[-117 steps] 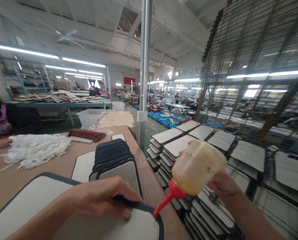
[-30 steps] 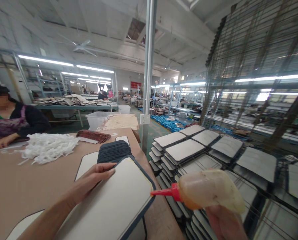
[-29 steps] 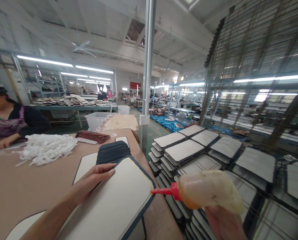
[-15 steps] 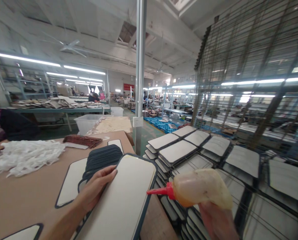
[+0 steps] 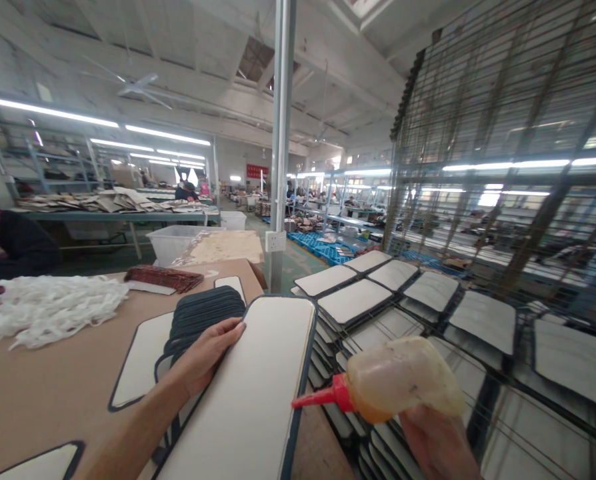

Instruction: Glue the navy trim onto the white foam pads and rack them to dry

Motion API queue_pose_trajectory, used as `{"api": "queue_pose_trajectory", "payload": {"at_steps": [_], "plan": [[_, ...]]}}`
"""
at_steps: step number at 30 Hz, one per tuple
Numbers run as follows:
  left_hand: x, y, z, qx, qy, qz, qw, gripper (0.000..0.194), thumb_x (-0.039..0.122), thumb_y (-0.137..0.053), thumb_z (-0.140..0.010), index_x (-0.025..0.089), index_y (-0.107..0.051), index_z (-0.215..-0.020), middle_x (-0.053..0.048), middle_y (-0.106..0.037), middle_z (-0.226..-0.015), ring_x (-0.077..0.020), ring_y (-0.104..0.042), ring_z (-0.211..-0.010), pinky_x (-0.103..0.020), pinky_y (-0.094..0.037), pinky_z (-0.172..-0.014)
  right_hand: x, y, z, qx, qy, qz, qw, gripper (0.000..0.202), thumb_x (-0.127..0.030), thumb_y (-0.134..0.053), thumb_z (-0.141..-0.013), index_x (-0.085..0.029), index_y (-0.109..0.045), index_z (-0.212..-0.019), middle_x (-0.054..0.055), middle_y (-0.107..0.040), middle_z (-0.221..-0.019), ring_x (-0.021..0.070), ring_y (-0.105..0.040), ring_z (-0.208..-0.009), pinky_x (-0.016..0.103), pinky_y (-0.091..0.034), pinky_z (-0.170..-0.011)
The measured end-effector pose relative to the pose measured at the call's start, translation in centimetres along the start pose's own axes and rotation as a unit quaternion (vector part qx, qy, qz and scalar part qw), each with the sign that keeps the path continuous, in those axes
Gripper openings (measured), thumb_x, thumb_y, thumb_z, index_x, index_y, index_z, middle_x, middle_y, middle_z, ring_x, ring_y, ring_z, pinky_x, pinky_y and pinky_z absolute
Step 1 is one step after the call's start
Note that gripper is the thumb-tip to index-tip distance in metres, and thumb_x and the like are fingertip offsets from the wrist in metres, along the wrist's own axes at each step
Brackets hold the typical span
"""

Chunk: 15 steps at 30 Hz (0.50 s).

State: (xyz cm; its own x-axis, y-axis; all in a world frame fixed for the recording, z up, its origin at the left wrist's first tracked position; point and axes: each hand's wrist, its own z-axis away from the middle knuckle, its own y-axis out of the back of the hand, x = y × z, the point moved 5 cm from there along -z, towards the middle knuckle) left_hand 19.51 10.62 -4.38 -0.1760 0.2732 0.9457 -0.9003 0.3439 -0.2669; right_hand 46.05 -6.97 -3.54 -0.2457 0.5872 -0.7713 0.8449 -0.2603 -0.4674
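Observation:
My left hand (image 5: 211, 353) grips the left edge of a long white panel with rounded corners and a dark blue border (image 5: 258, 373), thumb on its face. The panel is tilted up toward me. My right hand (image 5: 438, 437) is wrapped round a cloudy squeeze bottle (image 5: 403, 380) with amber liquid inside. The bottle lies nearly level, and its red nozzle (image 5: 323, 396) points left, its tip at the panel's right edge. A thin yellowish line runs along the panel's margin. Behind my left hand stands a stack of dark-edged pieces (image 5: 205, 317).
More white panels lie on a wire rack (image 5: 358, 303) at right, with raised wire shelves (image 5: 478, 133) above. A heap of white strips (image 5: 63, 307) and a brown bundle (image 5: 163, 279) sit on the table (image 5: 98, 373). A metal post (image 5: 281, 147) rises ahead. Another person's dark sleeve (image 5: 23, 243) is at left.
The nozzle tip has moved down along the panel's right edge. The panel and my left hand have shifted slightly up and right. At left, the other person's arm has moved.

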Motion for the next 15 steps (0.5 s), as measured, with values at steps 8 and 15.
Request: {"api": "queue_pose_trajectory", "payload": {"at_steps": [8,15], "plan": [[1.1,-0.6,-1.1,0.005,-0.006,-0.014,1.0,0.026,0.029,-0.079,-0.063,0.017,-0.06,-0.077,0.002,-0.065,-0.057,-0.014,-0.062,-0.05,-0.021,-0.046,-0.047,0.9,1.5,0.9,0.067,-0.037,-0.028,0.997,0.072,-0.025,-0.084,-0.056,-0.025,-0.057,-0.123,0.011,-0.072,-0.099,0.0329,-0.067,-0.088,0.046,-0.057,-0.071],[1.6,-1.4,-2.2,0.001,-0.001,-0.026,1.0,0.02,0.024,-0.075,-0.067,0.015,-0.062,-0.079,0.001,-0.066,-0.056,-0.0139,-0.06,-0.047,-0.022,-0.047,-0.045,1.1,1.9,1.7,0.094,-0.06,-0.05,0.992,0.075,-0.022,-0.084,-0.053,-0.029,-0.057,-0.123,0.01,-0.069,-0.11,0.0319,-0.066,-0.092,0.045,-0.057,-0.073]]}}
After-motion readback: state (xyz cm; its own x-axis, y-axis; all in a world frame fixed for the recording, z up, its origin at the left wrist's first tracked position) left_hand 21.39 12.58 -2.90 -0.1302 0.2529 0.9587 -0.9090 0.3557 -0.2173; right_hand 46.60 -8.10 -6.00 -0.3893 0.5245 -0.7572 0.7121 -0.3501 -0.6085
